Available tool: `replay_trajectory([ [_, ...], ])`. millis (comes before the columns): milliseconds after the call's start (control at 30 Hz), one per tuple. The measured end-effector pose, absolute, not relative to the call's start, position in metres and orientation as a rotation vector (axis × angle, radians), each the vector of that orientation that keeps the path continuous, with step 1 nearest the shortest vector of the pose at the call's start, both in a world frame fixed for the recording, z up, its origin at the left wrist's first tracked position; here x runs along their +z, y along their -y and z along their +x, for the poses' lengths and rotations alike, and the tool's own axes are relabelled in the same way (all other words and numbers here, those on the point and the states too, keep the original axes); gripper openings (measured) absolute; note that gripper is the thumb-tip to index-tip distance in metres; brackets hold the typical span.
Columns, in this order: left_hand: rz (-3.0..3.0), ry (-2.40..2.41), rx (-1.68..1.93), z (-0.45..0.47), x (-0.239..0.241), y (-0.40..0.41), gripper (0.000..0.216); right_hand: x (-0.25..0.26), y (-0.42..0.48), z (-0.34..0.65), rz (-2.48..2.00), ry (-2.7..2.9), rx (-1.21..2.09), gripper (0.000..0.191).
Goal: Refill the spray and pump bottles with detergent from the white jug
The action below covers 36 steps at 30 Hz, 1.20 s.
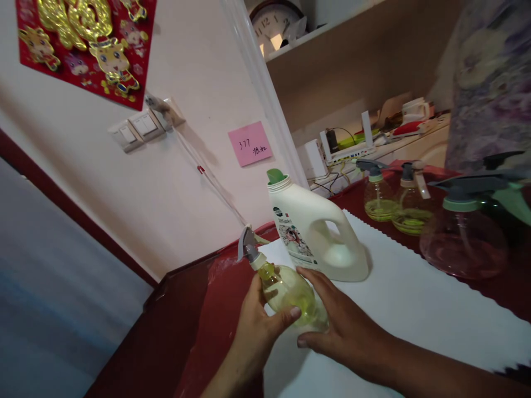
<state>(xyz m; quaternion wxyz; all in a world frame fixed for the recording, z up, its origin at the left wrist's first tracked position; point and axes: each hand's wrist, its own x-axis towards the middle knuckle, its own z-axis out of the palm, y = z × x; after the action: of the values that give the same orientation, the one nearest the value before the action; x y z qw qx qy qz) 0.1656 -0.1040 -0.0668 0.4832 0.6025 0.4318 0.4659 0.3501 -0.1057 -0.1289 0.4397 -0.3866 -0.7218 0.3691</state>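
A clear spray bottle (286, 290) with yellowish-green liquid and a grey trigger head leans to the left above the white sheet. My left hand (265, 318) grips its neck side, the thumb laid across the body. Around the bottle's base end curls my right hand (332, 315), fingers on the far side and thumb on the near side. Just behind the hands stands a large white jug (315, 226) with a handle, a printed label and a green spout at its uncapped-looking mouth.
At the right stand several spray bottles: two with yellow-green liquid (379, 202) and a larger pinkish one (462, 243). White paper (385, 293) covers part of the dark red table (186, 309). A white router (348, 149) sits behind. A pink note (249, 143) is on the wall.
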Motion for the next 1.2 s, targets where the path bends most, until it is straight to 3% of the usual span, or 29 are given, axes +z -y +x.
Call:
replay_trajectory([
  [133,1.442,-1.026,1.12,0.174,-0.069,0.115,0.071,-0.129,0.105,0.349,-0.906,1.761,0.975,0.105],
  [333,1.388,-0.988,1.139,0.176,-0.07,0.117,0.078,-0.127,0.105,0.351,-0.897,1.775,0.888,0.097],
  [567,1.217,-1.065,1.55,0.162,-0.054,0.107,0.044,-0.13,0.101,0.355,-0.95,1.927,0.779,0.098],
  [1200,1.348,-0.965,2.104,0.105,0.024,0.107,0.023,-0.133,0.101,0.356,-1.038,1.952,0.841,0.097],
])
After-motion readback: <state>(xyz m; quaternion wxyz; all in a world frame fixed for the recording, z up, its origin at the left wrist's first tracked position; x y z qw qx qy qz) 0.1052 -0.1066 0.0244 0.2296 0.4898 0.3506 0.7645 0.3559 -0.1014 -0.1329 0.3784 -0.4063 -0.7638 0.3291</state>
